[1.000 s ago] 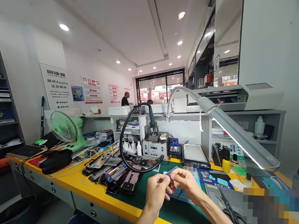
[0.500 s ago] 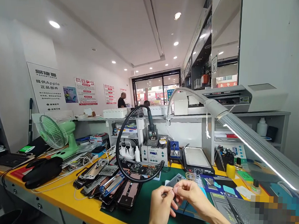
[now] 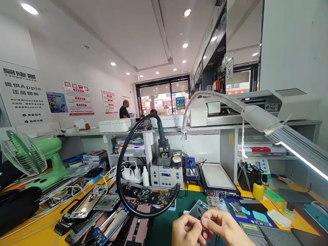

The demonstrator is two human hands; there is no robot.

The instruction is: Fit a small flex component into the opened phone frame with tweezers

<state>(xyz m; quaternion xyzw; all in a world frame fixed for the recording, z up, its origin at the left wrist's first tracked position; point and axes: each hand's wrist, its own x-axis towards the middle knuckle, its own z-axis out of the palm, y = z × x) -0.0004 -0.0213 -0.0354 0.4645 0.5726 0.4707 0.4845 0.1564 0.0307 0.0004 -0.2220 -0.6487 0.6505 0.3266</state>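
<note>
From the head camera's view, the left hand (image 3: 187, 234) and the right hand (image 3: 222, 227) meet fingertip to fingertip above the near edge of the desk (image 3: 39, 243), thumbs and fingers pinched together; I can't make out what small thing, if any, sits between them. Just beyond the knuckles, towards the right edge of the green mat (image 3: 162, 227), lies a grey phone shell (image 3: 198, 208), its near end hidden by the hands, with a dark mark on its flat face. Along the desk's right side a black holder (image 3: 243, 183) stands full of upright tools, beside a yellow bottle (image 3: 258, 190). Above the back edge, one open cubby (image 3: 149, 146) carries stacked books and papers (image 3: 131, 147), and the right-hand shelf (image 3: 235, 156) more papers and a red item. Phone parts (image 3: 106, 217) are heaped to the left of the mat. Against half a second ago, everything has slid leftwards as the head turned right: the green fan (image 3: 47, 164) now reaches the left margin, and more of the grey shell shows past the fingers, which remain pinched together.
</note>
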